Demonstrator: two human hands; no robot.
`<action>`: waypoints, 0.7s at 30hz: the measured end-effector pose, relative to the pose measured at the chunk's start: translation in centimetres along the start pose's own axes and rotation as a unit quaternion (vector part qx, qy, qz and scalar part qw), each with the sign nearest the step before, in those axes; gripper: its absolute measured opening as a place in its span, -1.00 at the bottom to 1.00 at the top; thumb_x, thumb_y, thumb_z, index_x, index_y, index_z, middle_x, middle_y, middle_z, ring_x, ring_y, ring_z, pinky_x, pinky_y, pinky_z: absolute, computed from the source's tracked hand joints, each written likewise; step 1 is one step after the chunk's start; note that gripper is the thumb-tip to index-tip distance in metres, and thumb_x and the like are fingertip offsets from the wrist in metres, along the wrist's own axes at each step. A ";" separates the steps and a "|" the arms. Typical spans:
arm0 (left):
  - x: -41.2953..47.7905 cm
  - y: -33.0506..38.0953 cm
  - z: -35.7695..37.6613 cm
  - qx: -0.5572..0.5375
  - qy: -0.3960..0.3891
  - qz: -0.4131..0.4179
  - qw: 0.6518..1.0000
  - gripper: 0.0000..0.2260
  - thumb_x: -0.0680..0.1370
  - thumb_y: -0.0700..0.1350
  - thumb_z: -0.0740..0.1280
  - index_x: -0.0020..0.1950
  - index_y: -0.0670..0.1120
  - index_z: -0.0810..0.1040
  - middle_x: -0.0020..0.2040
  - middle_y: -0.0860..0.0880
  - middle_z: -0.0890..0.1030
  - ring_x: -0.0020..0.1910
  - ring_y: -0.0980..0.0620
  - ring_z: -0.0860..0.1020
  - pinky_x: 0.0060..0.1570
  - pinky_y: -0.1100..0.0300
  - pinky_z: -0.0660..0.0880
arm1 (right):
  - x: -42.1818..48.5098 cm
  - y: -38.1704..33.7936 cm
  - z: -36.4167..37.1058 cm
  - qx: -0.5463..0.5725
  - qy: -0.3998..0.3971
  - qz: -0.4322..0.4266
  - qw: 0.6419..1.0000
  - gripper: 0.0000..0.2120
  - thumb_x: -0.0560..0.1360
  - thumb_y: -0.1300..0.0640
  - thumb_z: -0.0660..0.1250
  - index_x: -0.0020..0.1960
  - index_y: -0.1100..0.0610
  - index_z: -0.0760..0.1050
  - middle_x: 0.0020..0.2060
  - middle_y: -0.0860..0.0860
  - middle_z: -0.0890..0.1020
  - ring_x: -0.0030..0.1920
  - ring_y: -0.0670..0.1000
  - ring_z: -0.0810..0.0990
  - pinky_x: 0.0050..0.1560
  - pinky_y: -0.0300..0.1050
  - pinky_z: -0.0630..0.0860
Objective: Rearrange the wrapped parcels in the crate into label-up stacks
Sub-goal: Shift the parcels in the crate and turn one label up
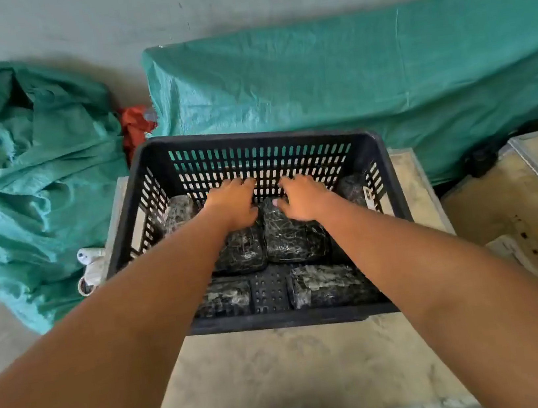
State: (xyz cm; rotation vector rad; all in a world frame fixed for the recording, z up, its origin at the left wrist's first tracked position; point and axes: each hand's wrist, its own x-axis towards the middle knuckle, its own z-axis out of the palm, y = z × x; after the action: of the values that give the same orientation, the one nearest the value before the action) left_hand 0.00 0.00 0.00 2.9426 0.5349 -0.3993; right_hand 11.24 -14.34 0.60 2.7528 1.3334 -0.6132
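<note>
**Squaring the middle pair before stacking**

Against a pale wall draped with green tarpaulin, a worn bench carries the black slatted crate. Inside lie the wrapped parcels: two side by side in the middle, two nearer the front wall, and one at each far corner.

Both hands reach to the far end of the middle pair. The left hand lies over the left parcel, fingers spread and curling towards the far wall; the right hand rests likewise on the right parcel, thumb at its inner edge. Neither has closed on anything; they are loose, pressing rather than gripping.

No label shows on any upward face, so each parcel probably needs turning. Best to hook the fingers behind the far edge, lift one parcel clear of its neighbour, check both faces, then set it down flat. The shiny wrap looks slippery; grip by the edges.
</note>
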 end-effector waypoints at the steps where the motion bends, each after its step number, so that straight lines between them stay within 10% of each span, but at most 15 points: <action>1: 0.3 0.1 0.4 0.000 -0.017 -0.006 1.000 -0.39 0.56 0.10 0.33 0.53 -0.10 0.25 0.39 -0.21 0.46 0.36 -0.24 0.43 0.19 -0.22 0.50 | 0.4 0.2 0.5 -0.005 -0.007 0.001 1.000 -0.44 0.64 -0.18 0.24 0.48 0.17 0.35 0.27 0.23 0.53 0.26 0.25 0.52 0.20 0.19 0.54; 7: 1.7 -0.1 6.3 -0.045 -0.079 -0.022 0.996 -0.34 0.54 0.09 0.34 0.55 -0.14 0.21 0.47 -0.25 0.37 0.45 -0.27 0.33 0.30 -0.26 0.40 | 1.6 1.6 4.8 -0.005 -0.060 0.004 0.998 -0.44 0.63 -0.17 0.26 0.48 0.16 0.32 0.32 0.24 0.43 0.33 0.27 0.43 0.26 0.20 0.49; 11: 2.1 -0.6 9.8 -0.058 -0.091 -0.016 0.994 -0.31 0.60 0.09 0.24 0.64 -0.08 0.04 0.64 -0.24 0.00 0.61 -0.26 -0.06 0.50 -0.28 -0.02 | 1.4 2.6 7.7 -0.042 -0.005 -0.012 0.999 -0.33 0.57 -0.29 0.26 0.48 0.15 0.32 0.38 0.24 0.34 0.37 0.26 0.33 0.24 0.21 0.52; 16: 1.5 -1.5 12.6 -0.037 -0.071 0.019 0.997 -0.36 0.68 0.15 -0.01 0.65 -0.03 -0.23 0.63 -0.22 -0.26 0.59 -0.23 -0.29 0.50 -0.22 -0.26 | 0.9 2.4 9.6 -0.052 -0.056 0.003 0.997 0.31 0.20 -0.64 0.32 0.64 0.17 0.02 0.59 0.28 0.03 0.58 0.35 -0.01 0.48 0.37 0.23; 21: 1.3 -1.8 13.0 -0.031 -0.083 0.029 0.996 -0.38 0.70 0.17 -0.10 0.62 -0.05 -0.34 0.58 -0.21 -0.40 0.54 -0.23 -0.41 0.45 -0.20 -0.36 | 0.6 1.5 11.0 -0.080 -0.085 0.013 0.993 0.43 0.19 -0.37 0.60 0.67 0.19 -0.21 0.62 0.31 -0.21 0.59 0.37 -0.25 0.53 0.41 0.04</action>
State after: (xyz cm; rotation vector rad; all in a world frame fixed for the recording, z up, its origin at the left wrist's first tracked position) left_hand -2.55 -0.10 -12.89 2.8242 0.4314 -0.6025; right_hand 8.97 -16.92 -10.00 2.5252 1.2487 -0.6899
